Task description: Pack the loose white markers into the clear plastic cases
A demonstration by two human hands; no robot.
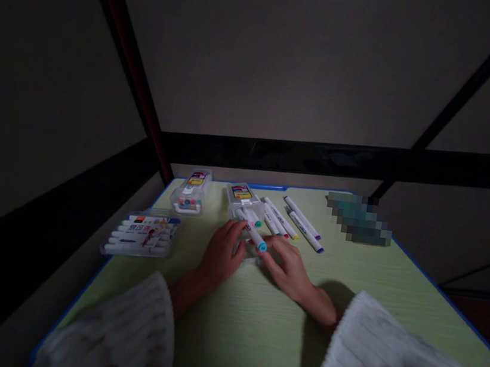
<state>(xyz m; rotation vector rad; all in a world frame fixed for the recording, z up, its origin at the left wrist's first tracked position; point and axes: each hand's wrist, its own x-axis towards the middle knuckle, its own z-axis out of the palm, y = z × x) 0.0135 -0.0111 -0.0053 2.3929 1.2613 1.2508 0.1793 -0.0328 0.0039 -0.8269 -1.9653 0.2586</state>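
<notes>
A white marker (251, 231) with a light blue cap end slants between my two hands above a clear plastic case (244, 197). My left hand (221, 251) has its fingers closed at the marker's left side. From the other side, the curled fingers of my right hand (287, 265) meet the light blue end; its far fingertips are partly hidden. Inside the case's near end lies another marker with a green end (258, 224). A clear flap of the case (252, 253) shows below the marker, between my hands.
Several loose white markers (303, 228) lie right of the case. At the left are a second clear case (193, 190) and a flat marker pack (142, 234). A blurred-out dark green item (358, 218) rests at the right. Walls stand behind and left of the green table (246, 340).
</notes>
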